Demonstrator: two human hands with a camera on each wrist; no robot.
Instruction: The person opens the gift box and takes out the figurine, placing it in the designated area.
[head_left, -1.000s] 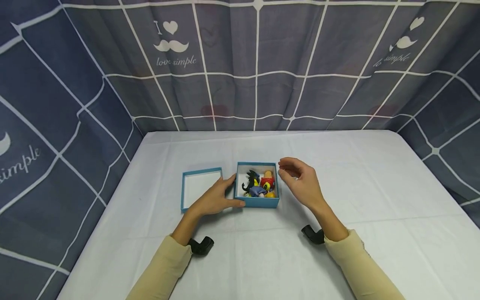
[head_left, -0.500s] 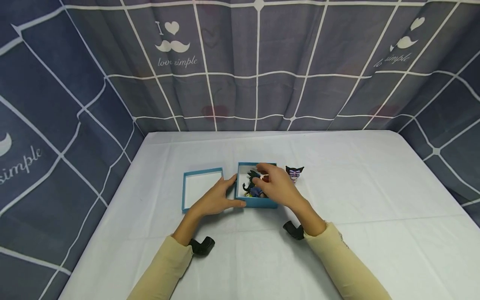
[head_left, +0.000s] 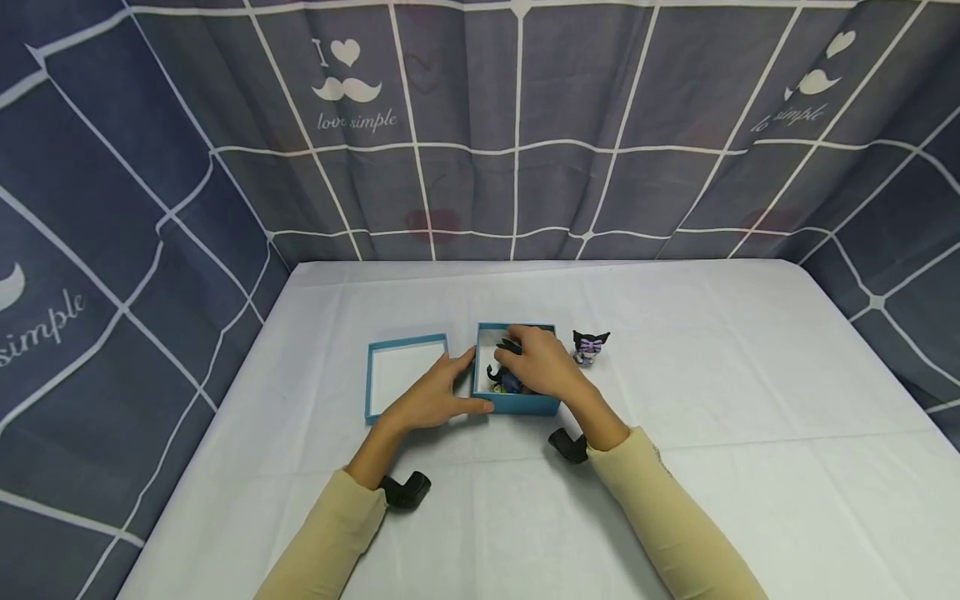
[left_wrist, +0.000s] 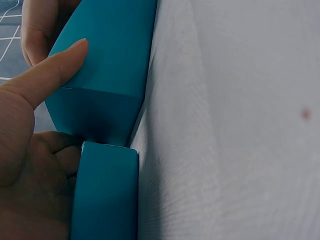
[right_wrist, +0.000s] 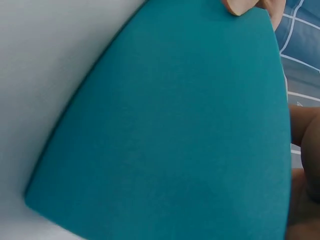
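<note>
An open blue box with a white inside stands mid-table, several small figurines in it. My left hand holds the box at its left end, the thumb on the front wall, as the left wrist view also shows. Over the box, my right hand reaches in from the right with its fingertips down among the figurines. Close to its thumb and forefinger shows a figurine with black spiky hair; I cannot tell whether they pinch it. Right of the box stands a figurine with black pointed ears and a purple bow.
Left of the box lies its lid, blue-rimmed and white inside, partly behind my left hand. A white cloth covers the table. Dark grid-patterned curtains hang around the back and sides.
The right hand has come from beside the box to inside it, moving left. The black-eared figurine, hidden a second ago, now shows on the table. The left hand has stayed put.
</note>
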